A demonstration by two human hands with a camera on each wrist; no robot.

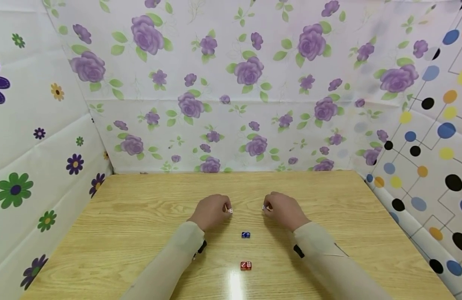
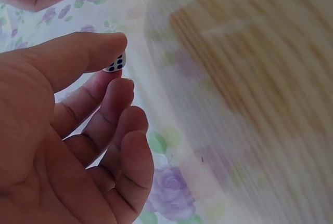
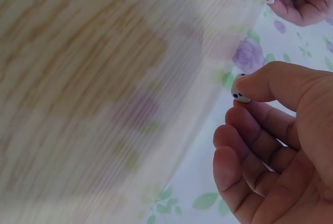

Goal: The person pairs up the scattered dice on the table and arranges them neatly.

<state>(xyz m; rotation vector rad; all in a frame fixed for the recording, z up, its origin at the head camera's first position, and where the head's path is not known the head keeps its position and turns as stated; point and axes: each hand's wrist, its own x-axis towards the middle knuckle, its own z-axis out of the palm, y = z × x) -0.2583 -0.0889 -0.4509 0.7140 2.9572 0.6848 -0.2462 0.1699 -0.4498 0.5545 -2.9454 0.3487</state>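
My left hand (image 1: 212, 211) pinches a white die (image 2: 116, 64) with dark pips between thumb and forefinger, its other fingers loosely curled. Opposite it, a second white die (image 3: 240, 90) sits between the thumb and forefinger of my right hand (image 1: 286, 209). Both hands are low over the far half of the wooden table, a gap between them. Nearer to me, centred between the forearms, lie two blue dice (image 1: 245, 235) side by side. Closer still is a pair of red dice (image 1: 245, 266), also touching each other.
The wooden table (image 1: 148, 200) ends at a back cloth (image 1: 223, 125) with purple roses. A flower-patterned cloth (image 1: 47, 175) hangs along the left side, a dotted one (image 1: 422, 175) along the right. Dark bands show at both sleeve cuffs.
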